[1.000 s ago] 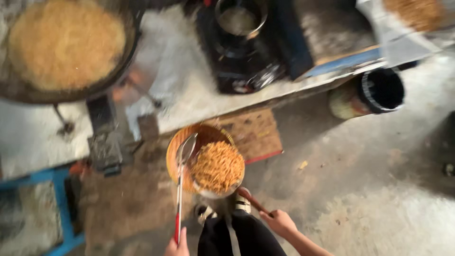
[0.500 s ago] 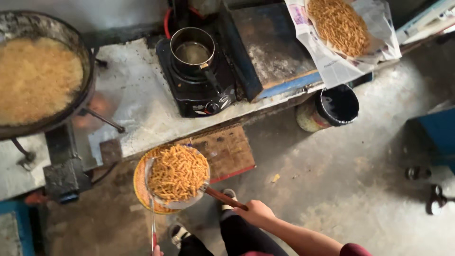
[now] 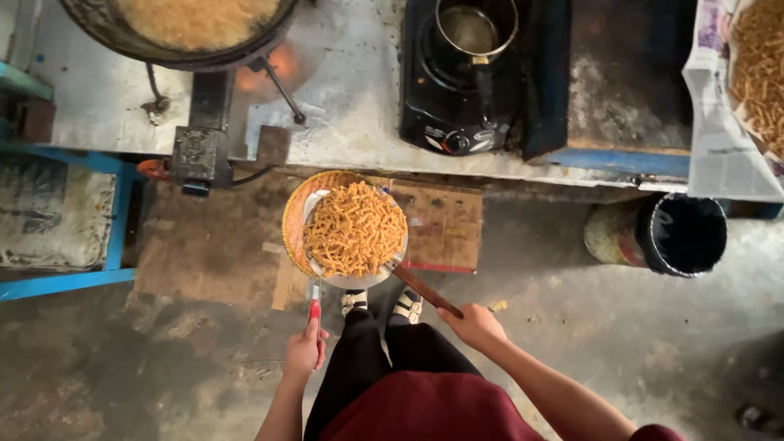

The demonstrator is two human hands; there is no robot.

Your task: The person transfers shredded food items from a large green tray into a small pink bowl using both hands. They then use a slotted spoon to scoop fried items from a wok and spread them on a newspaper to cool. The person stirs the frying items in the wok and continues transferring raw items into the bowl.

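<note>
My right hand (image 3: pixel 476 325) grips the brown wooden handle (image 3: pixel 426 291) of a round metal strainer (image 3: pixel 357 231) heaped with golden fried snack sticks. My left hand (image 3: pixel 305 351) holds the red handle of a second utensil (image 3: pixel 314 309), a round woven skimmer (image 3: pixel 296 219) whose orange rim shows just under and to the left of the strainer. Both are held out in front of me above the floor. My legs and sandalled feet (image 3: pixel 382 304) are directly below the strainer.
A counter (image 3: pixel 351 122) holds a big frying pan of snacks (image 3: pixel 192 24) on a burner, and a black stove with a small pot (image 3: pixel 474 28). Newspaper with more snacks (image 3: pixel 755 73) lies at right. A black-lined bin (image 3: pixel 682 233) and cardboard (image 3: pixel 445 224) are on the floor.
The view has shifted, so the strainer sits nearer the centre and the big pan slid towards the top left. The skimmer now lies under the loaded strainer. Both hands keep their grip.
</note>
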